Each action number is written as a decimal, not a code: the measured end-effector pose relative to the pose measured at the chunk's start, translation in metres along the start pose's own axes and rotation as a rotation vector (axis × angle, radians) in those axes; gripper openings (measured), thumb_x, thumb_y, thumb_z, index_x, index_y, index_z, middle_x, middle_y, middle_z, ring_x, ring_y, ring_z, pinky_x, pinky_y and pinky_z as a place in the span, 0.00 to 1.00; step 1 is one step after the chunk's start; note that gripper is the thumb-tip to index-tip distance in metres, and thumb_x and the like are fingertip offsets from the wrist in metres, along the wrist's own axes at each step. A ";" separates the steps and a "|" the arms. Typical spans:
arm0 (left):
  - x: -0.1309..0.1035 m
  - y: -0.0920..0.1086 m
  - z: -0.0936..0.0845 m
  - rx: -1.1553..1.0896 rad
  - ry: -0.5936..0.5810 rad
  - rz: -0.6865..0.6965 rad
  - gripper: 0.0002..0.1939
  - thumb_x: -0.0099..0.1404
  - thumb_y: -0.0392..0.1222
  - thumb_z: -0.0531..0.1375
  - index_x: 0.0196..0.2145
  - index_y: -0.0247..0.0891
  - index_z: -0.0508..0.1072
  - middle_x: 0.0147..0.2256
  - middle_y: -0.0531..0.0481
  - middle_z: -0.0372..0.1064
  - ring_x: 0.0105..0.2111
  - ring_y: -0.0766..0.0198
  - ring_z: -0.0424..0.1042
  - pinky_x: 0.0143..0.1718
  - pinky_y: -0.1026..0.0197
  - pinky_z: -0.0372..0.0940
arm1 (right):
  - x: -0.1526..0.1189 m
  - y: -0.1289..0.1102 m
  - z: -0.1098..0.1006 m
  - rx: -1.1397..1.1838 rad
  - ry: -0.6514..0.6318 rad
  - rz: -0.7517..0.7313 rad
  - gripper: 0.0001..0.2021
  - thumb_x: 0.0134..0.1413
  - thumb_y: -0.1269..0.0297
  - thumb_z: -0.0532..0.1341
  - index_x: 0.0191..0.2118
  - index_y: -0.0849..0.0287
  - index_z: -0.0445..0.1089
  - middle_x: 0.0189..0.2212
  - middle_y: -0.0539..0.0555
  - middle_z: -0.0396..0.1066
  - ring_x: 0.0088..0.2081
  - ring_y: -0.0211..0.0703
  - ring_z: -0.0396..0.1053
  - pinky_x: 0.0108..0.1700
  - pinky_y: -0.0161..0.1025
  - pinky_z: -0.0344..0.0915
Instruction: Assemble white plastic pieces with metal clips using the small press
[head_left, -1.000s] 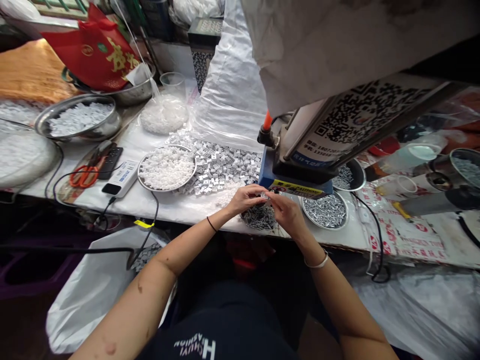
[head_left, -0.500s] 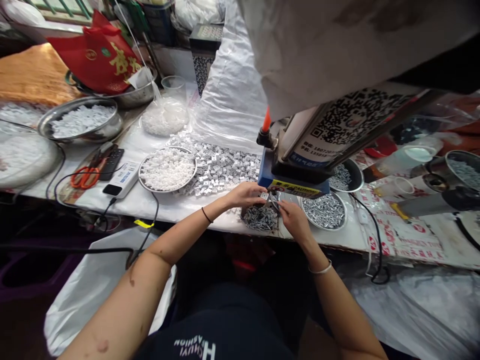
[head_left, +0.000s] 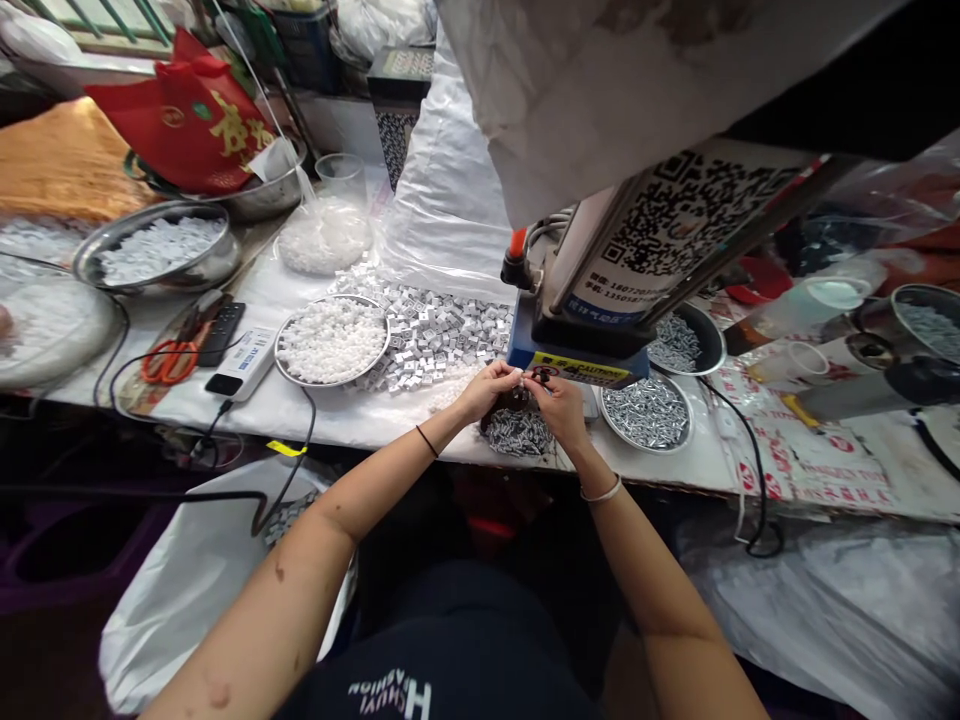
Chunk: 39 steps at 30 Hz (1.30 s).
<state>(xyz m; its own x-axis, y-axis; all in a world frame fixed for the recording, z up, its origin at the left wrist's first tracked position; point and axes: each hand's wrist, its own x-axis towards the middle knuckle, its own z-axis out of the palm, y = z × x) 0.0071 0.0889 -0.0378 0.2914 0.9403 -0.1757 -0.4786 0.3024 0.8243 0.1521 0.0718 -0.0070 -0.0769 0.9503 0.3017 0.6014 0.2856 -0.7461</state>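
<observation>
My left hand (head_left: 486, 391) and my right hand (head_left: 561, 408) meet fingertip to fingertip in front of the blue press machine (head_left: 577, 365) with its yellow caution label. Both are closed in a pinch. A small white piece (head_left: 523, 378) shows at the fingertips; its shape is mostly hidden. Just below them lies a heap of dark metal screws (head_left: 516, 433) at the table's front edge. Beyond my left hand spreads a pile of small white and grey square clips (head_left: 457, 335). A round bowl of metal pins (head_left: 646, 412) stands right of my right hand.
Left of the clips stands a bowl of white pieces (head_left: 330, 342). A power strip (head_left: 241, 362), a remote (head_left: 223, 334) and orange-handled scissors (head_left: 170, 361) lie farther left. Part of another person's hand (head_left: 4, 325) shows at the left edge. A cable (head_left: 750, 470) hangs over the front edge.
My right hand has moved left and up to meet my left hand. The square clip seen at my left fingertips is out of sight. Another person's hand has appeared at the far left.
</observation>
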 end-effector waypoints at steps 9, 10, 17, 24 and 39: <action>-0.006 -0.008 -0.001 -0.001 0.003 0.108 0.16 0.51 0.46 0.67 0.32 0.34 0.68 0.27 0.54 0.69 0.26 0.72 0.66 0.33 0.67 0.59 | -0.003 -0.006 0.003 -0.199 0.016 -0.097 0.13 0.57 0.61 0.55 0.27 0.58 0.75 0.28 0.56 0.76 0.31 0.46 0.73 0.34 0.38 0.65; -0.005 -0.010 -0.001 -0.017 0.013 0.118 0.16 0.50 0.45 0.67 0.32 0.34 0.68 0.27 0.54 0.70 0.27 0.71 0.67 0.34 0.66 0.59 | -0.002 -0.006 0.003 -0.200 -0.001 -0.088 0.14 0.57 0.61 0.55 0.27 0.58 0.74 0.28 0.57 0.76 0.31 0.47 0.73 0.34 0.38 0.65; -0.004 -0.015 -0.003 -0.034 0.055 0.109 0.16 0.49 0.43 0.68 0.33 0.34 0.69 0.29 0.53 0.71 0.28 0.70 0.69 0.36 0.66 0.61 | 0.002 -0.006 0.001 0.044 0.005 0.053 0.10 0.54 0.62 0.57 0.31 0.58 0.75 0.32 0.53 0.77 0.36 0.47 0.74 0.43 0.41 0.68; -0.017 -0.007 0.001 0.256 -0.004 0.223 0.17 0.55 0.48 0.64 0.38 0.36 0.70 0.34 0.51 0.70 0.32 0.69 0.68 0.37 0.66 0.61 | -0.018 -0.012 -0.005 -0.033 -0.013 -0.097 0.10 0.56 0.63 0.56 0.41 0.55 0.73 0.37 0.54 0.76 0.40 0.46 0.73 0.43 0.41 0.68; -0.030 0.009 0.000 0.437 0.040 0.171 0.20 0.54 0.47 0.63 0.42 0.36 0.67 0.43 0.46 0.69 0.37 0.66 0.69 0.39 0.63 0.62 | -0.049 0.121 -0.109 -0.680 0.143 0.288 0.12 0.50 0.57 0.57 0.27 0.59 0.73 0.22 0.56 0.69 0.35 0.50 0.62 0.39 0.45 0.60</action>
<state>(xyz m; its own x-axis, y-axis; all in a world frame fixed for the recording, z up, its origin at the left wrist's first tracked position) -0.0061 0.0637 -0.0258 0.2029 0.9787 -0.0312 -0.1206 0.0566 0.9911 0.3156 0.0458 -0.0474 0.2337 0.9373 0.2587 0.9444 -0.1555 -0.2897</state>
